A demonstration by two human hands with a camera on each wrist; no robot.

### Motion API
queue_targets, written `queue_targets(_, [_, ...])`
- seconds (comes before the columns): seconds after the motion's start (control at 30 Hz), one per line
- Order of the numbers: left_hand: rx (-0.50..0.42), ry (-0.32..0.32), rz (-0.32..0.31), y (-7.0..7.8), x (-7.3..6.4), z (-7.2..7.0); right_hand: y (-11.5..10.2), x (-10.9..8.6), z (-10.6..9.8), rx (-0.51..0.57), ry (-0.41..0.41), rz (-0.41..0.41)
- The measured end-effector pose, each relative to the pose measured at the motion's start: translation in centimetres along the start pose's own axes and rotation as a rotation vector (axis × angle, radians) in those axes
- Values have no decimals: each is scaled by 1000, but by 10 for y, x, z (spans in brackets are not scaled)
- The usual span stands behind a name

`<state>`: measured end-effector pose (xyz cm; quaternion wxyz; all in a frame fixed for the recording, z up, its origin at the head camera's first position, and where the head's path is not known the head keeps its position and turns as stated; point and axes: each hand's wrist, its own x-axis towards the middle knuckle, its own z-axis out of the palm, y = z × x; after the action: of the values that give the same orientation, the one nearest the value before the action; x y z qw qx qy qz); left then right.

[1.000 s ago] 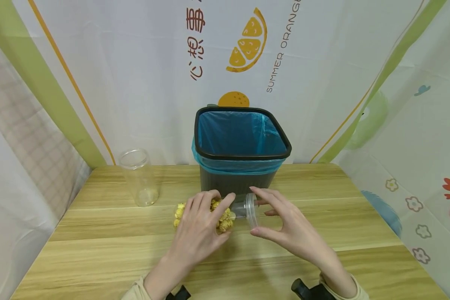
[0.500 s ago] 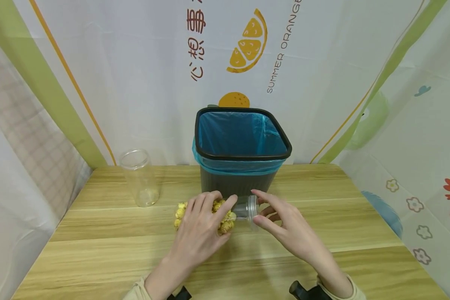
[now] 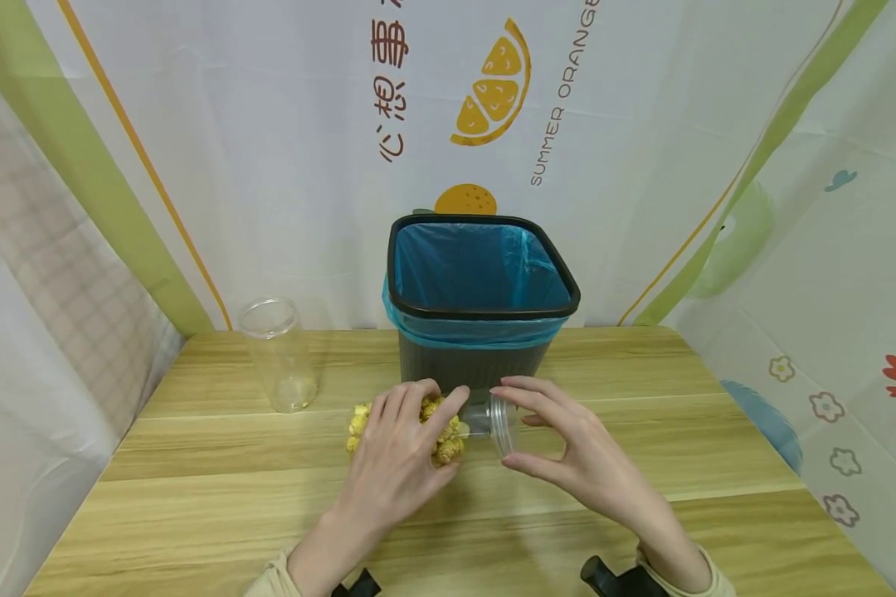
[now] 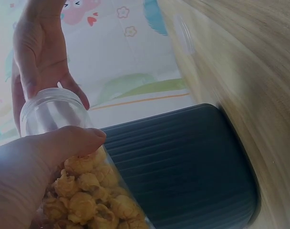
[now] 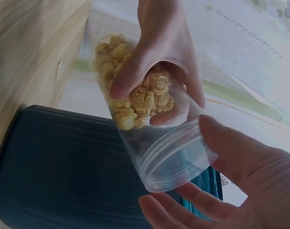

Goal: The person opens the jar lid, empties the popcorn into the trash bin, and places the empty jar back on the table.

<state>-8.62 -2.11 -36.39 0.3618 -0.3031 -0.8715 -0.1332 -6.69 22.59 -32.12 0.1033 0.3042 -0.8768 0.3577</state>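
A clear plastic jar (image 3: 479, 417) lies on its side in front of the bin, with yellow popcorn (image 5: 144, 98) filling its left part. My left hand (image 3: 397, 452) grips the jar from above, thumb and fingers round its body. At the jar's right end is a clear screw lid (image 3: 502, 424). Around the lid's rim my right hand (image 3: 578, 439) holds thumb and fingers, the thumb on the near side in the head view. In the right wrist view the thumb touches the rim, and the other fingertips are close below it. The left hand hides much of the popcorn.
A dark bin (image 3: 470, 356) with a blue liner (image 3: 463, 265) stands behind the jar. An upright clear jar (image 3: 278, 356) without a lid is at the back left of the wooden table (image 3: 216, 489). Printed curtains (image 3: 299, 166) hang around the table.
My right fingers drew together off the lid's near rim half a second ago, and have now spread round the lid again. The left hand has stayed on the jar.
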Motion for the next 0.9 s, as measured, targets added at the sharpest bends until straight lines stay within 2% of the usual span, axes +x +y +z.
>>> queue_targets(0.27, [-8,-10,-2,0,1,-1,0,0,-2,-23,13,-35])
queue_targets(0.37, [-12,-9,-2,0,1,-2,-1,0,-3,8,8,17])
queue_targets(0.47, [-13,-9,-3,1,0,-2,-1,0,-4,46,7,104])
queue_targets(0.63, [-18,-11,3,1,0,-2,-1,1,-1,33,6,221])
queue_targets(0.77, [-21,-17,9,1,0,-3,-1,2,2,32,-5,265])
queue_targets(0.9, [-21,-17,14,0,0,-3,-2,1,2,38,-3,254])
